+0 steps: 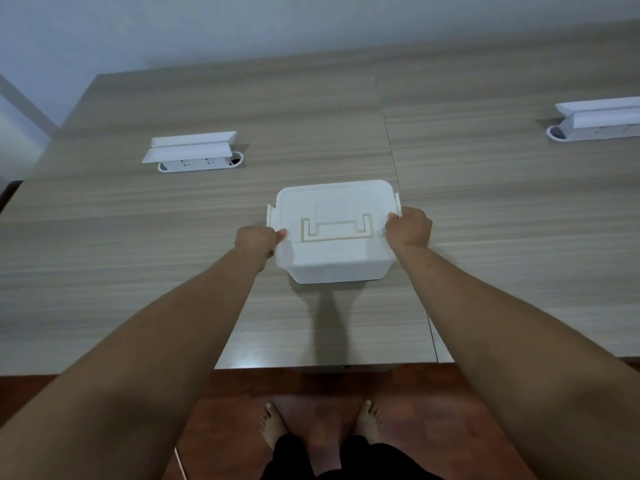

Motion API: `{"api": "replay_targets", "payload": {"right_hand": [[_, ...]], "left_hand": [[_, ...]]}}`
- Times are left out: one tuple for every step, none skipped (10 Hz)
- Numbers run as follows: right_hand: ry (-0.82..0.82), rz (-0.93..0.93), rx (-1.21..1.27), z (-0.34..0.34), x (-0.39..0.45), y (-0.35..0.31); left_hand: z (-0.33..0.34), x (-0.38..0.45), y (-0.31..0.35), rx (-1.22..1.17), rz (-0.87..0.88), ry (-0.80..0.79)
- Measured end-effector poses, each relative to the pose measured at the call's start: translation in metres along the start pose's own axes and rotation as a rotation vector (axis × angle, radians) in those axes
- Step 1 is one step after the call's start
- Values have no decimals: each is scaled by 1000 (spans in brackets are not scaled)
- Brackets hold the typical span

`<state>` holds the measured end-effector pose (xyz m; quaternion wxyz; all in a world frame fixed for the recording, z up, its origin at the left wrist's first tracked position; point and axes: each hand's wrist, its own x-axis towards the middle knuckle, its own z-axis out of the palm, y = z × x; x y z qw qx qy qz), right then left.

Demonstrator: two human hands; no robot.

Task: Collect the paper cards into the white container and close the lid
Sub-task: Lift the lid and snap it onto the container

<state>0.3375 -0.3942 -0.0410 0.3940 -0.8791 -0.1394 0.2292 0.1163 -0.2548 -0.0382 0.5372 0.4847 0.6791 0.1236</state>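
your white rectangular plastic container (334, 233) sits on the wood-grain laminate worktop (138, 237), near the middle of its near edge and set back a little from it, just to the left of the seam that runs from the near edge to the far edge. its white lid (332, 211) is on top, with the flat fold-down handle (337, 230) lying flush in its recess. a side latch (270, 216) shows on the left end and another one (398, 202) on the right end.

your left hand (258, 240) is pressed against the left end of the container, fingers curled over the lid's edge just below the left latch, so that grip is closed on the container. your right hand (408, 226) is clenched on the right end in the same way, thumb side touching the lid by the right latch. both forearms reach straight out from the near edge.

no paper cards are in sight on the worktop.

a white pop-up socket box (194, 152) stands open towards the far left of the worktop, and a second one (595, 121) stands by the right edge, both well apart from the container.
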Motion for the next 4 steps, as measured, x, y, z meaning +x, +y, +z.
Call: {"api": "replay_targets", "payload": {"right_hand": [[30,-47,-29,4,0,1],[10,-52,-49,2,-4,-2],[-53,-78,-64,-4,1,4],[-86,-102,-107,-20,0,3]], "left_hand": [[6,-10,2,278,138,151],[9,-24,1,345,236,249],[14,-29,-4,410,339,267],[17,-34,-7,490,511,317]]}}
